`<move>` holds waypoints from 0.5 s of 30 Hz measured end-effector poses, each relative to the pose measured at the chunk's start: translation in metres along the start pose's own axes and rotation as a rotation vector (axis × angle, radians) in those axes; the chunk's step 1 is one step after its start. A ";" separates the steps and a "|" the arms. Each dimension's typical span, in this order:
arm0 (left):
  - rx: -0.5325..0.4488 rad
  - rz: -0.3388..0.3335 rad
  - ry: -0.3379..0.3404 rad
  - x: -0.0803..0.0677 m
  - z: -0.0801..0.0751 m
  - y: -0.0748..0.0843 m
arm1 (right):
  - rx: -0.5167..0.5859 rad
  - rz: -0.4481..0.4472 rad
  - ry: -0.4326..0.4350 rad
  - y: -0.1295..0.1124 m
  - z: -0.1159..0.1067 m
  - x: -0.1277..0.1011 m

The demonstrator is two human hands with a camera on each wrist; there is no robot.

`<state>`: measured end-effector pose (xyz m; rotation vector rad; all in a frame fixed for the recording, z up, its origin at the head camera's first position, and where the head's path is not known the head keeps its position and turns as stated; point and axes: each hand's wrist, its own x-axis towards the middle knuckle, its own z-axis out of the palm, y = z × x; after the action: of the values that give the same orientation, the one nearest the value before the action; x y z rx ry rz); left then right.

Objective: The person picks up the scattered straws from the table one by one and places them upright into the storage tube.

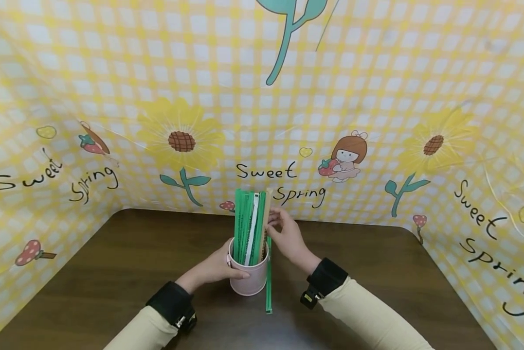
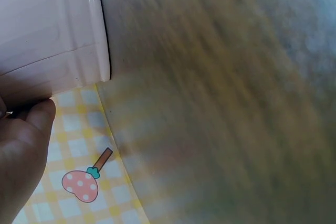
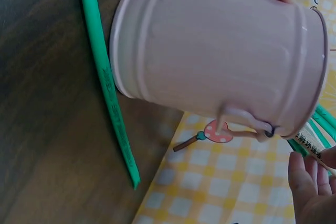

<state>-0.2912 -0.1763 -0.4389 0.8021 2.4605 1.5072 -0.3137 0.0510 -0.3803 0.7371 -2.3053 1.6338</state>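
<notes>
A pink metal pail point(image 1: 248, 283) stands upright, filled with long thin green-wrapped sticks point(image 1: 243, 218) that rise well above its rim. Among them are a white strip point(image 1: 252, 231) and a brown-wrapped stick point(image 1: 265, 214) with black print. My left hand point(image 1: 213, 267) grips the pail from the left, thumb across its front. At the bunch's right edge my right hand point(image 1: 289, 238) pinches the brown-wrapped stick between thumb and fingers. One loose green-wrapped stick point(image 3: 107, 72) lies on the table just right of the pail.
The dark wooden table point(image 1: 113, 272) meets yellow checked cloth point(image 1: 358, 87) hanging behind it and along both sides. A small wire handle fitting point(image 3: 244, 124) sticks out from the pail's side near the rim.
</notes>
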 end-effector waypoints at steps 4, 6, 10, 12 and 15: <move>0.002 -0.002 0.004 0.003 -0.002 0.003 | -0.023 0.018 0.008 0.001 0.001 0.000; 0.006 -0.009 0.006 0.002 -0.002 0.003 | -0.038 0.030 0.002 0.003 0.001 -0.001; 0.014 -0.013 -0.003 -0.003 -0.001 0.002 | -0.021 0.105 0.001 0.015 -0.001 -0.003; 0.018 -0.006 -0.004 -0.003 0.000 0.002 | -0.004 0.163 0.017 0.022 -0.003 -0.003; 0.022 -0.002 -0.002 -0.002 0.000 0.002 | -0.056 0.259 -0.019 0.036 -0.005 -0.003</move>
<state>-0.2885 -0.1767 -0.4371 0.8043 2.4798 1.4810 -0.3308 0.0659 -0.4094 0.4588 -2.5369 1.6603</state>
